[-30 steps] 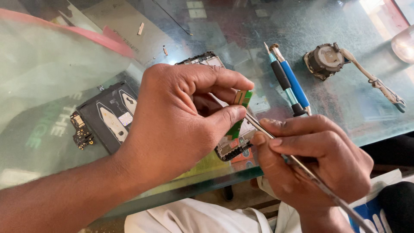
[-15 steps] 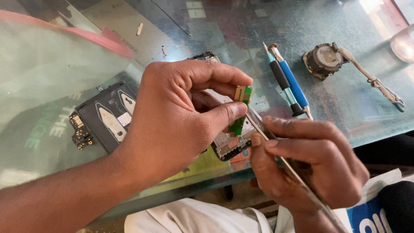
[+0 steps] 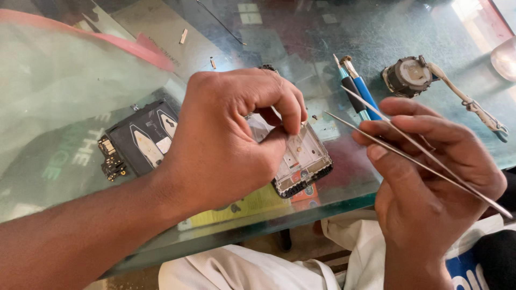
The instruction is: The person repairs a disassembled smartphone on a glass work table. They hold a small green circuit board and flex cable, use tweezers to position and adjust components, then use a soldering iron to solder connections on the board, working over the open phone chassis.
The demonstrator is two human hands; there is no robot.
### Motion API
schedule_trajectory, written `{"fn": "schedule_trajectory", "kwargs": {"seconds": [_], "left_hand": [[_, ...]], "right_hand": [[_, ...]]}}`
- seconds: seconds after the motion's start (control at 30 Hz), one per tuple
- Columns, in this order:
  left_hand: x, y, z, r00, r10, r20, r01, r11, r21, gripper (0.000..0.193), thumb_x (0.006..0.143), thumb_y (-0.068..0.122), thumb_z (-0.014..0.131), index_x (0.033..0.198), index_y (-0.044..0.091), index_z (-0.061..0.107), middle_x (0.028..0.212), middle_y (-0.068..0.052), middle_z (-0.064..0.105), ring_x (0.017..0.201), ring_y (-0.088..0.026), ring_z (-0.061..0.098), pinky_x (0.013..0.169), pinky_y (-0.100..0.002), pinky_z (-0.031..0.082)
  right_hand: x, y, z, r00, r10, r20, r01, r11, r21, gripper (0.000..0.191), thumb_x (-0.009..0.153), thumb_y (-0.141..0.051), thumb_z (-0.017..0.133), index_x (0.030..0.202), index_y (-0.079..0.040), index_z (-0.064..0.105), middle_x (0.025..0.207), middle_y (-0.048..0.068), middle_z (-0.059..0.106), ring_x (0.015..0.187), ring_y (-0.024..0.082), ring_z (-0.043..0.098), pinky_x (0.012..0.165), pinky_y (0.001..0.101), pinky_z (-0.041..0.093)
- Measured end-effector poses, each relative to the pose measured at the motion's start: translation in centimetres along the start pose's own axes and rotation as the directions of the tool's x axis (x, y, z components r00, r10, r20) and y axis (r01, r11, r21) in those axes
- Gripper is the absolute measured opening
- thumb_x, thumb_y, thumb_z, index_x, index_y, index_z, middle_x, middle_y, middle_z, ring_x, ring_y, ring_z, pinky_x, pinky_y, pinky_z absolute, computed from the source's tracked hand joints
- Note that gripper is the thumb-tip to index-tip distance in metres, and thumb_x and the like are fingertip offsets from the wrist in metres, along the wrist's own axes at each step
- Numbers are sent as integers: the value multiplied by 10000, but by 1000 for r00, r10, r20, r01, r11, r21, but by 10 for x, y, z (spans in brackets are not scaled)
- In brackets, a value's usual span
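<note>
The left hand presses down on the opened phone frame, thumb and forefinger pinched at its inner surface, which steadies it flat near the front edge of the glass desk. The right hand is closed around metal tweezers, tips raised clear of the frame. A detached black board lies to the left. Two screwdrivers and a round component rest toward the desk's right side.

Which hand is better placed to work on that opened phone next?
Probably the left hand: its fingers already rest on the phone frame. The right hand holds tweezers off to the side, tips clear of the frame.
</note>
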State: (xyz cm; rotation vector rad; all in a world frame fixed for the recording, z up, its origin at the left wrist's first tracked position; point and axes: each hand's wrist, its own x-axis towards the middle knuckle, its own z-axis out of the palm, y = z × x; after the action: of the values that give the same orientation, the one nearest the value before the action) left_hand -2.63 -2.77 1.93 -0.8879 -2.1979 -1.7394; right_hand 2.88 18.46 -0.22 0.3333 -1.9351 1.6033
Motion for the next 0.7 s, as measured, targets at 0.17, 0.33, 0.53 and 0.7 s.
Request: {"fn": "schedule_trajectory", "kwargs": {"seconds": [0.17,0.33,0.53,0.7], "left_hand": [[-3,-8,2,988,131,84,-143,978,150,172,631,-124,606,704,24,656,870,-90,734,806,-224,718,662,-307,554],[-4,-12,1,991,117,69,-129,970,205,154,680,-117,582,740,18,625,853,-90,718,814,-242,710,690,-327,544],[-6,-12,-1,979,203,29,-205,952,228,207,714,-126,534,824,30,614,908,-84,709,874,-238,726,768,-348,559],[-5,-10,-1,973,229,10,-224,941,254,197,675,-134,543,771,22,614,879,-103,712,902,-281,714,735,-368,554]], "right_hand": [[13,-10,0,924,-223,312,369,737,-567,263,908,65,817,1144,30,708,1132,155,725,1030,267,754,889,336,609],[13,-11,6,905,-241,350,423,600,-679,358,766,93,822,1110,14,761,1145,166,733,1024,314,660,896,419,537],[7,-5,4,997,-63,53,82,810,-581,315,832,107,709,1119,-23,718,1182,115,728,997,208,647,800,274,499],[11,-4,0,924,-232,303,366,761,-535,216,749,95,696,939,0,739,1068,138,746,976,233,667,832,359,512]]}}
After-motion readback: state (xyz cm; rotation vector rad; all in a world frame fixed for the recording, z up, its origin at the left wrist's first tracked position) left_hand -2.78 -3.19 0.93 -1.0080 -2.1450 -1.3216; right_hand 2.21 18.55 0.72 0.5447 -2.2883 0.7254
